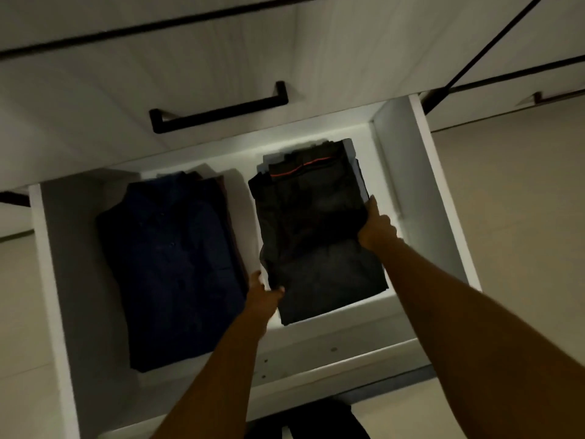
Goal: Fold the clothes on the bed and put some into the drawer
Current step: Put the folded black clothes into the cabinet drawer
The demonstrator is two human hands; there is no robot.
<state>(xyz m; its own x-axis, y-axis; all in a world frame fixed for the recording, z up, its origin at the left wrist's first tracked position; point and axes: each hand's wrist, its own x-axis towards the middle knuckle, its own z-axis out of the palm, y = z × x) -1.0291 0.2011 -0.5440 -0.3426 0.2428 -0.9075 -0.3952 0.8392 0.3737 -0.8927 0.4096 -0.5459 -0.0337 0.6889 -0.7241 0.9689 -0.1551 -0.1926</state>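
Closed cabinet front (95, 99) of pale wood grain, filling the upper part of the view. A black bar handle (218, 109) is fixed lengthwise on this panel, standing off its surface on two short posts. A dark seam (177, 23) runs across the cabinet above the handle. To the right, a thin black line (493, 44) slants down from the top edge; whether it is a gap or a cord cannot be told. A second handle (538, 97), small and blurred, shows at the far right. Beige floor (512, 217) lies on both sides below. A dark shape (310, 419) sits at the bottom edge, too dim to identify.
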